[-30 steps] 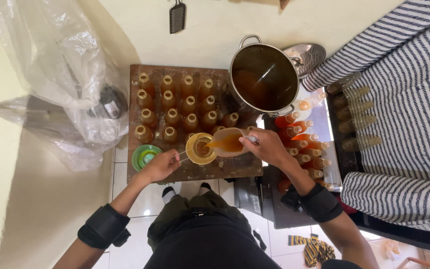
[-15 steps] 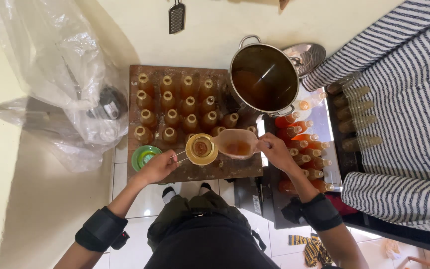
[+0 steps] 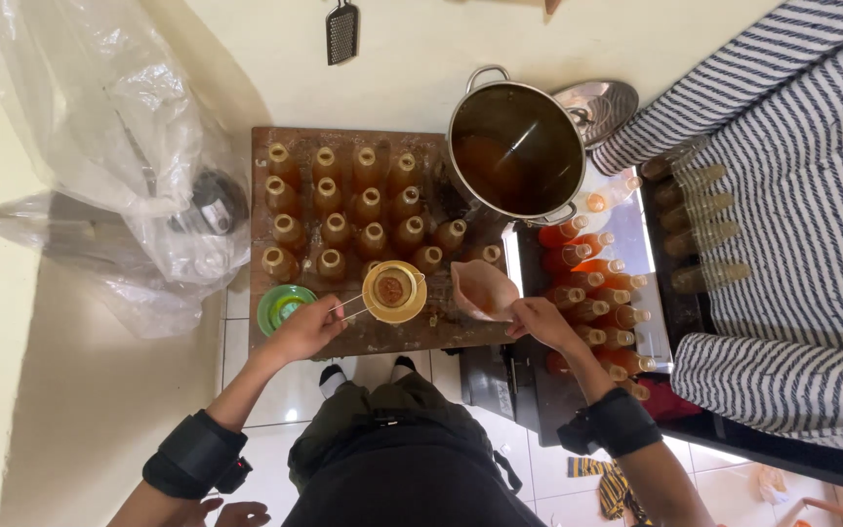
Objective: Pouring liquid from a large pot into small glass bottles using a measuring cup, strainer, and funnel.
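Two hands work over a low wooden board (image 3: 382, 337) crowded with filled bottles (image 3: 348, 210). Left hand (image 3: 306, 330): fingers curled around the wire handle of a small strainer (image 3: 394, 290), which sits in a yellow funnel over the neck of one bottle at the board's near edge; dark residue lies in the mesh. Right hand (image 3: 541, 320): closed around the handle of a pinkish plastic jug (image 3: 482, 289), held just right of the funnel, its mouth tipped toward the camera; the inside looks nearly empty, though a thin film of liquid cannot be ruled out.

Handling, as a judgement: the jug appears light and stiff, likely wet and somewhat slippery at the rim, so the handle is the sound place to grip it. The strainer and funnel are light and top-heavy on a narrow neck; the handle hold steadies them. Whether the bottles are glass or plastic cannot be told.

Containers: the bottles on the board hold amber liquid and stand uncapped. A large steel pot (image 3: 517, 148), beyond the jug, holds dark amber liquid with a ladle handle leaning inside; its lid (image 3: 602, 98) lies just behind. More bottles (image 3: 592, 283) lie to the right, orange-filled. A green bowl (image 3: 281, 304) sits at the board's left corner, touching the left hand's side.
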